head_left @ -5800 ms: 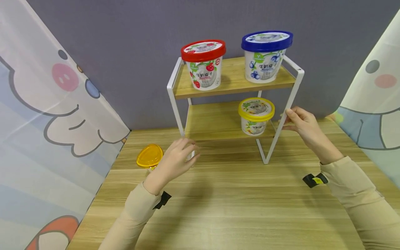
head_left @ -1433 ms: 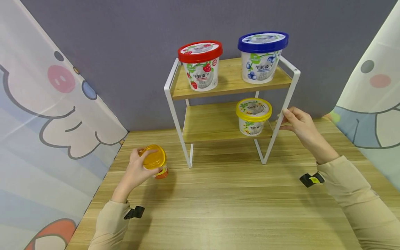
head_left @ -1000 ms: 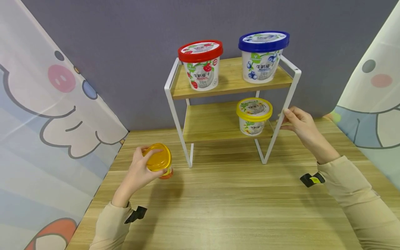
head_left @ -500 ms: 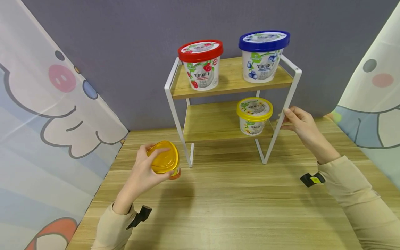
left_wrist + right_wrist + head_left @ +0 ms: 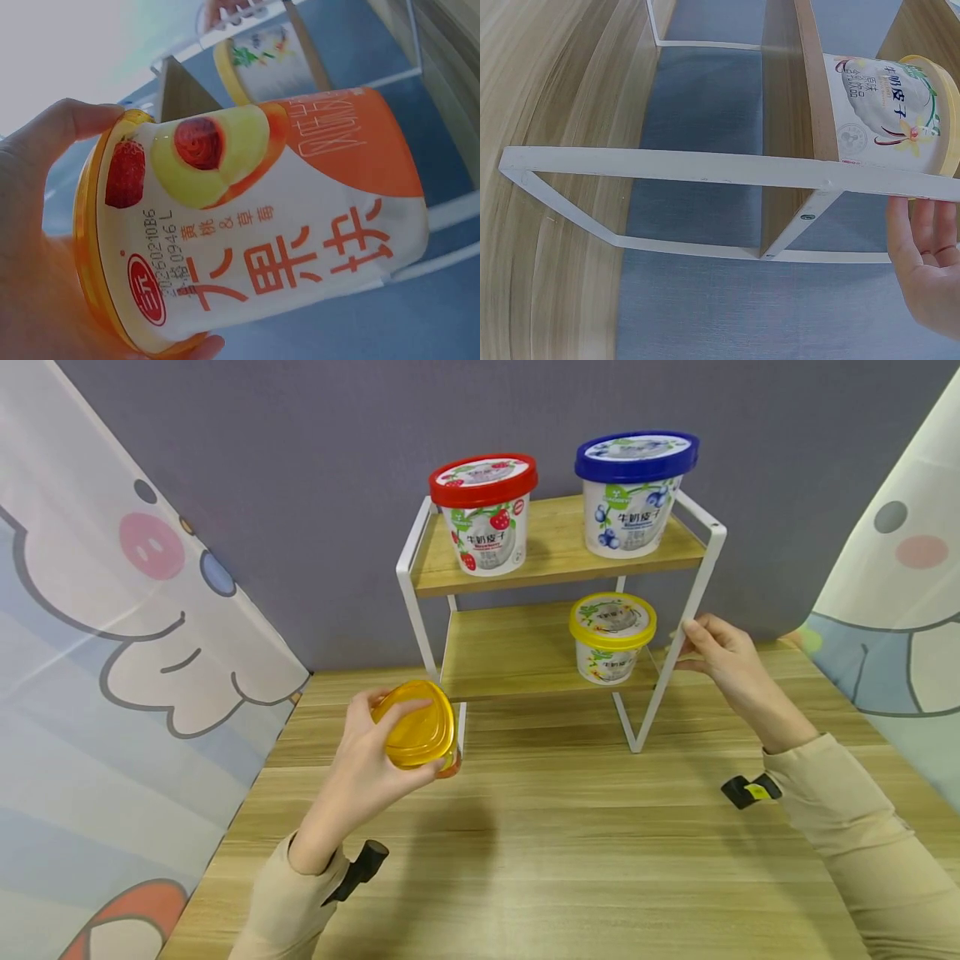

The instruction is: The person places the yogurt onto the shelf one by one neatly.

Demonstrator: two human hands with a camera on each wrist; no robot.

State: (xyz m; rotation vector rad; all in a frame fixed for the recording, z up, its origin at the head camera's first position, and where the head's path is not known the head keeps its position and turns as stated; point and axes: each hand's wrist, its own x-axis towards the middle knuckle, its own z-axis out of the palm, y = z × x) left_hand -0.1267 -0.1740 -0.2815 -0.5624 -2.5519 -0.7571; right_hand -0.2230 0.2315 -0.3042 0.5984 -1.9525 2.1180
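Note:
My left hand [image 5: 367,768] grips a yogurt cup by its clear orange lid [image 5: 420,727], fingers and thumb spread round the rim. In the left wrist view the yogurt cup [image 5: 255,225] shows peach and strawberry pictures and an orange patch. It appears raised off the table, in front of the lower left of a two-tier shelf [image 5: 517,652]. My right hand [image 5: 723,656] pinches the shelf's white right front post [image 5: 705,166]. Just inside that post, on the lower tier, stands a yellow-lidded tub [image 5: 611,639].
On the upper tier stand a red-lidded strawberry tub [image 5: 491,531] at left and a blue-lidded blueberry tub [image 5: 630,514] at right. The shelf stands on a wooden table [image 5: 570,843] against a grey backdrop [image 5: 337,485]. Cartoon curtains [image 5: 82,635] hang at both sides.
Earlier my left hand was bare beside the shelf's left post, with the cup on the table. It then took the cup by the lid and carried it right and upward. My right hand stays put.

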